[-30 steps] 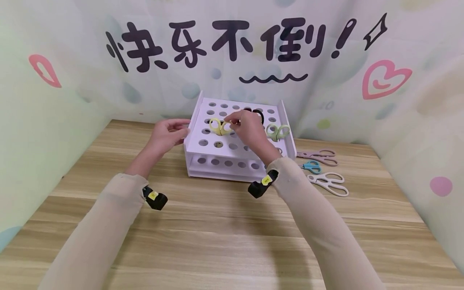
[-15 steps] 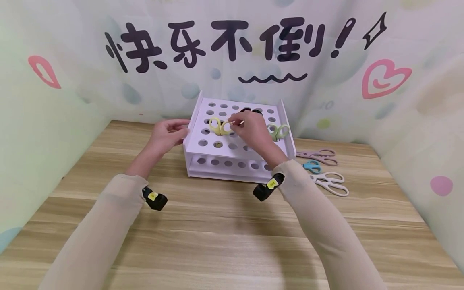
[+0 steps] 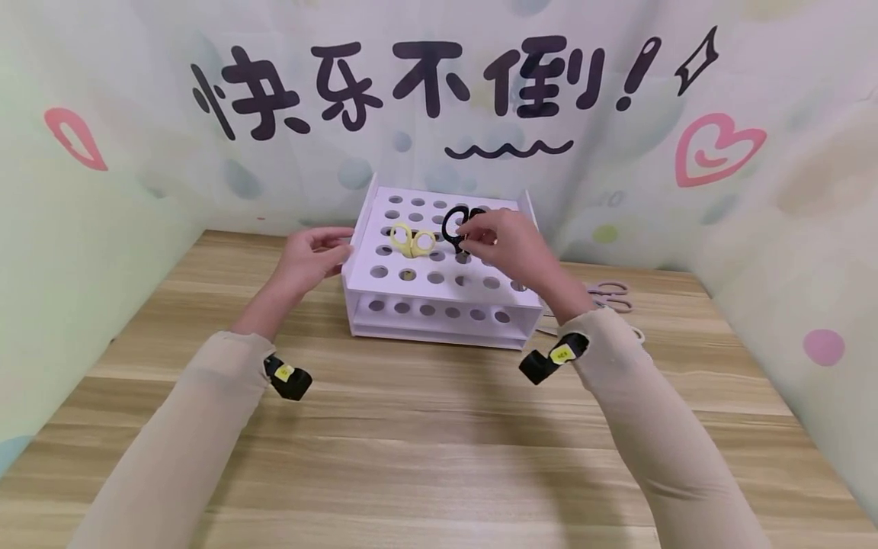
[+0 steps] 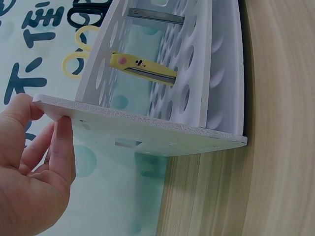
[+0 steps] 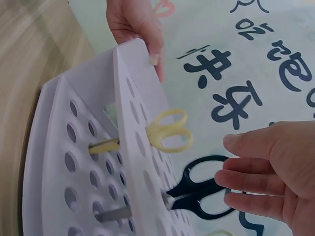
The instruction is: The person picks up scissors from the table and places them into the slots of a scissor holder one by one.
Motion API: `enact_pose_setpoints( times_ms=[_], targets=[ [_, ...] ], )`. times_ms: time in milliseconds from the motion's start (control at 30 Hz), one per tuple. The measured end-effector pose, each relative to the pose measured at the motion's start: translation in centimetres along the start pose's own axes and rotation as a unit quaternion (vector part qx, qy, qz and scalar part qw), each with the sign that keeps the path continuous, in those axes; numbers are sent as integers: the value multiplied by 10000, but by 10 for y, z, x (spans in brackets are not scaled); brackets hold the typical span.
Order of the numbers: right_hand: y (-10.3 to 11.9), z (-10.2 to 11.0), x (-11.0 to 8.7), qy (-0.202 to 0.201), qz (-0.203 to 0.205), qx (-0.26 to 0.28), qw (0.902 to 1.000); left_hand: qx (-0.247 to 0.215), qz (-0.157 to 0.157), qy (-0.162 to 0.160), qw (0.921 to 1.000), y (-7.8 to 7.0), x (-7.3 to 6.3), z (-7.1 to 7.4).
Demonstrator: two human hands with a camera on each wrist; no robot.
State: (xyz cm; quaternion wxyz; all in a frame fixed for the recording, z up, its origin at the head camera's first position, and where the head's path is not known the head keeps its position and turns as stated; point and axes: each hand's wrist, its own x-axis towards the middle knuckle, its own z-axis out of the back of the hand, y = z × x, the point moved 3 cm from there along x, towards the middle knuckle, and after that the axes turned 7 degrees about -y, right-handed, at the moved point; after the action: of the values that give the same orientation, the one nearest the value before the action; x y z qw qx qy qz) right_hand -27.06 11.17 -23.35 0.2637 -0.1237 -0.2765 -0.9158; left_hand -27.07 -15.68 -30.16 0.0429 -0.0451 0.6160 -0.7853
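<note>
Left hand (image 3: 312,258) pinches the side panel (image 4: 101,129) of the white perforated rack (image 3: 450,287), mid-frame in the head view; right hand (image 3: 511,240) loosely parted, thumb clear of the fingers, fingertips right at the black-handled scissors (image 5: 186,188), blades down through the rack, yellow scissors (image 3: 411,248) slotted in to their left

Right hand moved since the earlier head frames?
Yes: the right hand has shifted rightward against the white rack, farther from the yellow scissors.
</note>
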Motion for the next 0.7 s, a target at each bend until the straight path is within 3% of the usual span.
enact_pose_setpoints(
  times_ms=[267, 700],
  targets=[
    [-21, 24, -19, 284, -229, 62, 9993, 122, 41, 6, 9999, 0, -1, 1],
    [-71, 56, -54, 32, -698, -172, 9974, 281, 37, 61, 9996, -3, -3, 0]
  ],
)
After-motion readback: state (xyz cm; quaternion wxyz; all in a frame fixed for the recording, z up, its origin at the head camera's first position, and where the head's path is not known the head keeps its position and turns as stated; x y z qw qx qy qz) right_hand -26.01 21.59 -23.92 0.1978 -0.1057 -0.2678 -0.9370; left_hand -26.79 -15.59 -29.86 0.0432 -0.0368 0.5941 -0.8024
